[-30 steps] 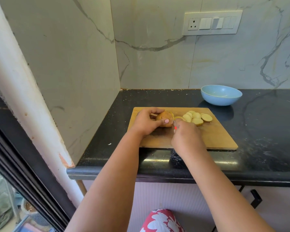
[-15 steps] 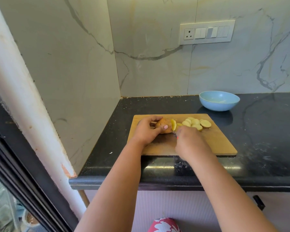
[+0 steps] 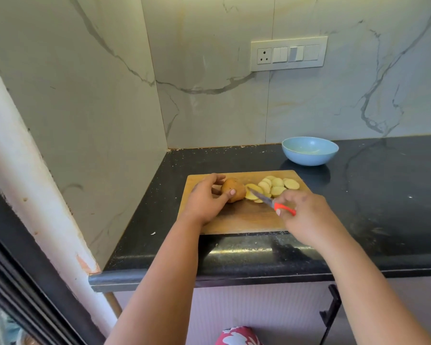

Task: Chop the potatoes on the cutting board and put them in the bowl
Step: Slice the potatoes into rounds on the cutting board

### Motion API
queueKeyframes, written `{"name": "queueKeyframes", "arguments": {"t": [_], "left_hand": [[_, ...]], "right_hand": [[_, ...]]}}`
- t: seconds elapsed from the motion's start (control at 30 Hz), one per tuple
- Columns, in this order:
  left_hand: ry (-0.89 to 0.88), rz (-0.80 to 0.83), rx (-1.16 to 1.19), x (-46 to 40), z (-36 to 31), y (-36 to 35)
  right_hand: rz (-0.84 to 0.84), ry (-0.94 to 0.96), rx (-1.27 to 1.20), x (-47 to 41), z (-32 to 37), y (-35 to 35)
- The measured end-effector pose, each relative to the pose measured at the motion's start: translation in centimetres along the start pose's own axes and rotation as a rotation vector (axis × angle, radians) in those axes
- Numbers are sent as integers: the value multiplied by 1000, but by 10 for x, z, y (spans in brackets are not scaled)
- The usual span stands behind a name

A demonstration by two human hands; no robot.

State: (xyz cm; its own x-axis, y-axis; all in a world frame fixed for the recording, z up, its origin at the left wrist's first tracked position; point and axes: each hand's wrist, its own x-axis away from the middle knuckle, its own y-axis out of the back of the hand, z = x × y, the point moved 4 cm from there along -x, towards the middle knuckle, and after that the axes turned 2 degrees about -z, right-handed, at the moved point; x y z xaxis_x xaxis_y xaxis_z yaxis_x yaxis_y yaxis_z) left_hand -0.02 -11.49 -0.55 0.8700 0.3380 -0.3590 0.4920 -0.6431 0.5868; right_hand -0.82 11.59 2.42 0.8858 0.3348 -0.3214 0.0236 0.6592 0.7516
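- Broadly, a marble-veined wall [image 3: 234, 103] forms a corner behind a black table [image 3: 383, 195]; a white switch panel [image 3: 288, 54] is set into the back wall.
- Wooden cutting board [image 3: 239, 220] lies flat on the table near its front edge, by the corner.
- Light blue bowl [image 3: 309, 151] stands on the table just past the board's far right corner, apart from it; nothing clearly visible inside.
- Left hand [image 3: 207, 197] rests on the board's left part, fingers and thumb curled round the uncut potato [image 3: 232, 190], brown skin up.
- Right hand [image 3: 301, 212] over the board's right side pinches the orange handle of a knife [image 3: 271, 201]; blade points left toward the potato, tip over the nearest slice.
- Potato slices [image 3: 274, 185], pale yellow rounds, lie overlapping in a loose row on the board's far right part, running from the potato's cut end toward the bowl.
- Red floral cloth [image 3: 237, 336] shows at the bottom edge.
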Motion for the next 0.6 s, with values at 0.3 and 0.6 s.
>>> {"name": "queueKeyframes", "arguments": {"t": [0.3,0.6], "left_hand": [[70,-51,-55,0,-1,4],[-27,-258,-14,1,-6,13]], "right_hand": [[-54,-11,21,-10,-6,-15],[-95,14,-15,-6,-5,-29]]}}
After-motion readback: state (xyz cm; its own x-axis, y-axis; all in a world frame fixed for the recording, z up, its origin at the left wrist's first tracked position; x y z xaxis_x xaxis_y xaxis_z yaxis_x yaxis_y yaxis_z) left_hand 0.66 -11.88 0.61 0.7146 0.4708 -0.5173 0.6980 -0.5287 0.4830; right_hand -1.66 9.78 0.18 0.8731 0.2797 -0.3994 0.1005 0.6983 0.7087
